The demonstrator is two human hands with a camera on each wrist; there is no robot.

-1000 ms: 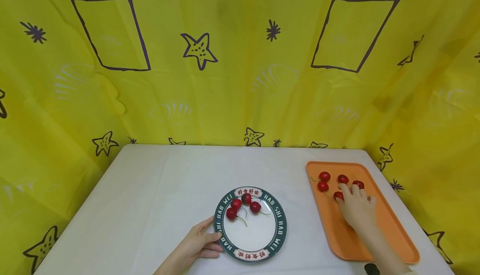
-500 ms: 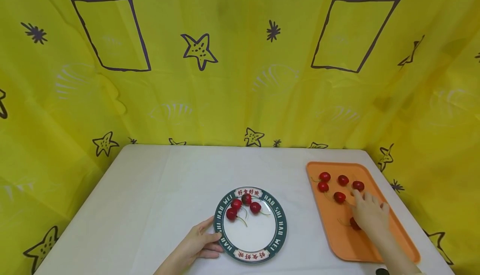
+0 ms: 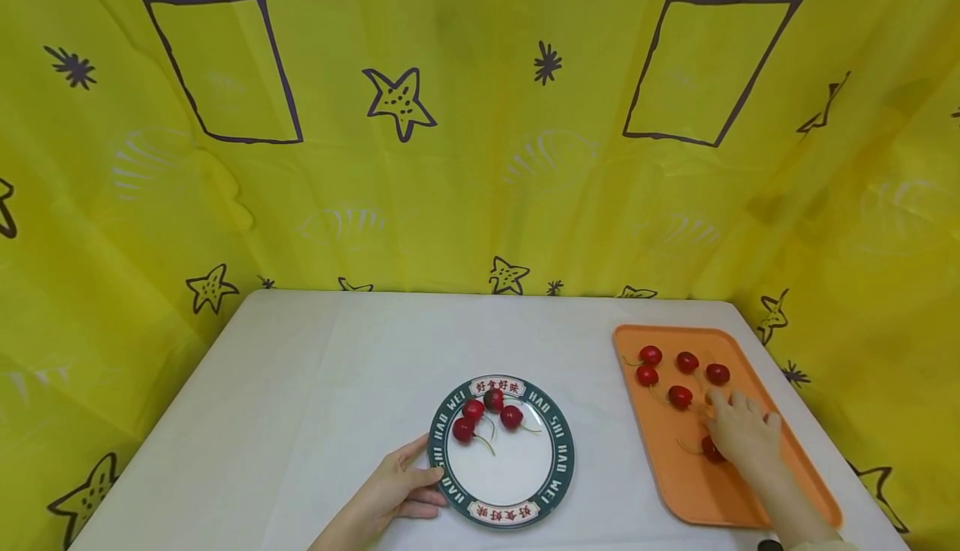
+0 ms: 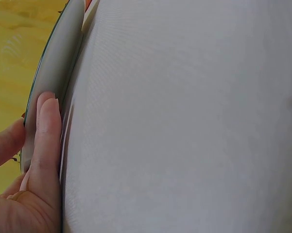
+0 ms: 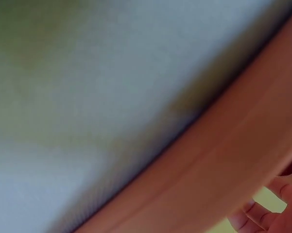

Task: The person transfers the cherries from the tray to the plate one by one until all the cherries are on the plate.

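Observation:
My left hand (image 3: 397,488) grips the left rim of a round plate (image 3: 558,472) with a dark green border, thumb on top and fingers underneath. In the left wrist view, the fingers (image 4: 47,141) lie against the plate's pale underside (image 4: 58,58). Several red cherries with stems, one of them a cherry (image 3: 512,418), lie on the plate's far half. Over the orange tray (image 3: 697,501), my right hand (image 3: 742,434) reaches among more cherries. Its thumb and forefinger are apart, near the stem of one cherry (image 3: 680,398). Another cherry (image 3: 712,450) is partly hidden under the hand.
Several other cherries, including one cherry (image 3: 717,374) and one cherry (image 3: 650,356), lie at the tray's far end. A white cloth (image 3: 360,368) covers the table, with a yellow patterned curtain (image 3: 465,184) behind and at both sides.
My right hand has drawn back and to the right over the tray, uncovering cherries. It has moved only slightly in the last half second. My left hand and the plate stay put.

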